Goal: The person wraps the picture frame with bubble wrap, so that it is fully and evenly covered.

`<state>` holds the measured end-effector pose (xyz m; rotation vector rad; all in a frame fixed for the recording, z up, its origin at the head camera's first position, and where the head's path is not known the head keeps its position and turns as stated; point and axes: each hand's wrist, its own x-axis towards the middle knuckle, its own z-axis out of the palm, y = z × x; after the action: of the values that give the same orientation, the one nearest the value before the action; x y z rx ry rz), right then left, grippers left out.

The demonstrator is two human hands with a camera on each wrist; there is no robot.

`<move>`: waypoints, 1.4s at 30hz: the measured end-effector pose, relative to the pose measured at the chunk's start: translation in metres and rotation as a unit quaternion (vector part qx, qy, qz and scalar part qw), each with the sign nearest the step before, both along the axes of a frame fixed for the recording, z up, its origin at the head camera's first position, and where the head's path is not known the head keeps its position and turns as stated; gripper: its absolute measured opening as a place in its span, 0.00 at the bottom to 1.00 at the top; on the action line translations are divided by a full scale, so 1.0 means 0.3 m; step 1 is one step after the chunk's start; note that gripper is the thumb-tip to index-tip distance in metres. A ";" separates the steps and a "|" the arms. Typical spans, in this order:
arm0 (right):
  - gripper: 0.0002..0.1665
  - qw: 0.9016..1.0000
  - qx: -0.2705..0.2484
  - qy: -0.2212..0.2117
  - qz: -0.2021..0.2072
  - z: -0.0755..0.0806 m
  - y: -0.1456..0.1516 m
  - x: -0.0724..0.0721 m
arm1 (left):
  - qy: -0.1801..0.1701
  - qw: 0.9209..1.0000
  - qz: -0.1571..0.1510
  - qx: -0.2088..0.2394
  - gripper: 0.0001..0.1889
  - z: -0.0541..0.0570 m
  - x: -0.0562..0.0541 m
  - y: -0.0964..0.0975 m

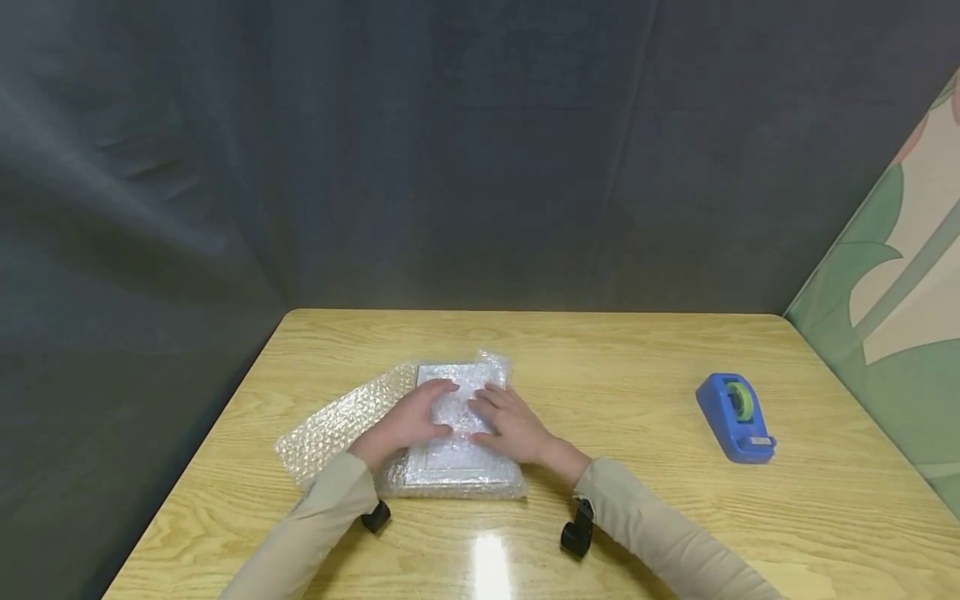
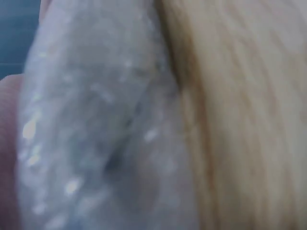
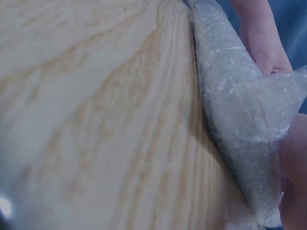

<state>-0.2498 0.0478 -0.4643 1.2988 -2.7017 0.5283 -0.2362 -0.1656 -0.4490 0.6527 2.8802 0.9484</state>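
Observation:
A flat rectangular frame (image 1: 457, 475) lies on the table under clear bubble wrap (image 1: 347, 421), with a loose flap of the wrap spread out to the left. On top of the wrapped frame, my left hand (image 1: 407, 421) rests on the left part, thumb and fingers spread. My right hand (image 1: 516, 427) lies on the right part with its fingers spread toward the left hand. Close up in the left wrist view, the wrap's edge (image 2: 96, 120) is blurred. Along the side in the right wrist view, a loose corner of wrap (image 3: 268, 105) sticks out.
A blue tape dispenser (image 1: 735, 421) with a roll of greenish tape (image 1: 741, 402) stands on the right side of the wooden table (image 1: 600, 367). Dark curtain (image 1: 480, 167) hangs behind and to the left, and a leaf-patterned cloth (image 1: 892, 333) borders the right.

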 end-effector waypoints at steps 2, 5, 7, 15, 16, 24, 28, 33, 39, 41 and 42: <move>0.32 1.000 0.002 0.003 0.001 -0.002 -0.001 -0.002 | 0.014 0.999 -0.007 -0.035 0.40 0.007 0.005 -0.012; 0.32 1.000 0.002 0.007 0.001 -0.005 -0.002 -0.004 | 0.012 0.996 -0.013 -0.086 0.47 0.016 0.008 -0.034; 0.32 1.000 -0.001 0.007 0.002 -0.007 -0.001 -0.003 | 0.003 0.994 -0.017 -0.112 0.52 0.015 0.005 -0.046; 0.32 1.000 -0.018 -0.006 0.012 -0.011 -0.003 0.003 | 0.002 0.988 -0.021 -0.156 0.62 -0.013 -0.013 -0.073; 0.32 1.000 -0.019 -0.006 0.013 -0.011 -0.003 0.003 | 0.004 0.988 -0.021 -0.156 0.62 -0.015 -0.014 -0.073; 0.31 0.999 -0.032 0.008 0.023 -0.004 0.006 -0.006 | -0.011 0.984 -0.028 -0.174 0.61 -0.013 -0.030 -0.058; 0.30 0.999 -0.040 0.016 0.028 0.004 0.010 -0.012 | -0.017 0.984 -0.029 -0.172 0.59 0.003 -0.037 -0.047; 0.29 0.998 -0.040 0.008 0.036 0.010 0.009 -0.009 | -0.023 0.987 -0.020 -0.157 0.59 0.008 -0.032 -0.047; 0.26 0.998 -0.046 0.006 0.050 0.010 0.007 -0.011 | -0.018 0.992 -0.020 -0.126 0.59 0.003 -0.027 -0.053; 0.25 0.997 -0.048 0.010 0.052 0.011 0.004 -0.012 | -0.023 0.993 -0.023 -0.116 0.58 0.006 -0.025 -0.053; 0.25 0.997 -0.049 0.012 0.054 0.010 0.003 -0.013 | -0.026 0.994 -0.024 -0.106 0.57 0.007 -0.025 -0.053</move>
<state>-0.2537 0.0487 -0.4613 1.4207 -2.5611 0.6431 -0.2437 -0.1815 -0.4468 0.6656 2.8508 0.6313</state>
